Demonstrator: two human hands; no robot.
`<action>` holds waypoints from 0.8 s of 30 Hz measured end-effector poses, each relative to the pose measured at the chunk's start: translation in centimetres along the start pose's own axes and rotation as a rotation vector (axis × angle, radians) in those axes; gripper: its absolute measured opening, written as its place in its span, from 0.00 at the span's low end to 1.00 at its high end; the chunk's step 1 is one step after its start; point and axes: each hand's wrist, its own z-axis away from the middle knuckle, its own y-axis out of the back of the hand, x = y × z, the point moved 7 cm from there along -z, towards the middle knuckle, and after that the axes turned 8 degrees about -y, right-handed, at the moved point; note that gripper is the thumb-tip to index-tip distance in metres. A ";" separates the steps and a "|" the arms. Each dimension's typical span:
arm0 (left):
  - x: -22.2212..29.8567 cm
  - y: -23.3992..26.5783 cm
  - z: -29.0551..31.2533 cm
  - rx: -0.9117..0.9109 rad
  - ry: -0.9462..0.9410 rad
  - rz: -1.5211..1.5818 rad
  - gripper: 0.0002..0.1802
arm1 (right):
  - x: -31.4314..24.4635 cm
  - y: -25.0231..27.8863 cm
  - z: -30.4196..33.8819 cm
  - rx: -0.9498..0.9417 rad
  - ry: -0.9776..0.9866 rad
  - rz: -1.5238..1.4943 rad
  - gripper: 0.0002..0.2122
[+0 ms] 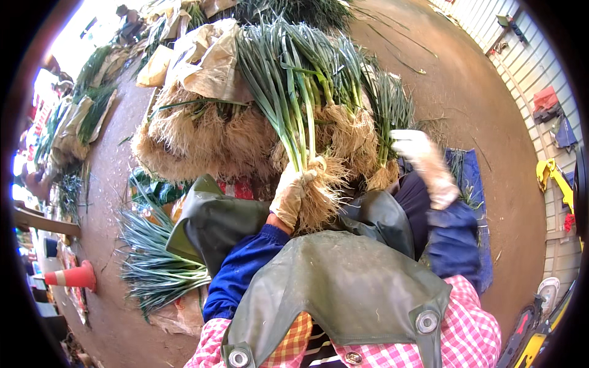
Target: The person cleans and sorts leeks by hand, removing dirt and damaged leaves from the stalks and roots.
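My left hand [288, 197], in a pale glove, is closed around the lower stems of a bunch of green onions [304, 116]. Its leaves lean up and away from me, and its shaggy roots [323, 187] hang over my lap. My right hand [424, 158], also gloved, is smeared by motion. It is beside another bunch of green onions [388, 110] at the right end of the pile; whether it touches those leaves is unclear, and its fingers cannot be made out.
A large heap of rooty onions [202, 132] lies ahead, partly under brown paper [211, 61]. Trimmed-looking green onions [162, 264] lie at my left. A blue sheet [475, 184] is on the floor at right. An orange cone [76, 276] stands at far left, with yellow tools [555, 178] by the right wall.
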 end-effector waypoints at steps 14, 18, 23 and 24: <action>-2.5 -1.5 -0.9 -0.055 0.245 0.269 0.28 | -5.6 -18.3 0.7 0.060 0.573 0.460 0.04; -1.3 -3.2 0.0 -0.057 0.336 0.228 0.26 | -7.4 -18.0 5.2 -0.301 0.947 0.327 0.03; 4.7 -3.8 -0.9 0.028 0.222 0.281 0.25 | -5.2 -15.4 5.0 -0.768 0.320 -0.039 0.05; 7.0 -5.7 -1.8 -0.004 0.161 0.264 0.27 | 1.4 -14.8 2.7 -0.657 0.349 -0.184 0.05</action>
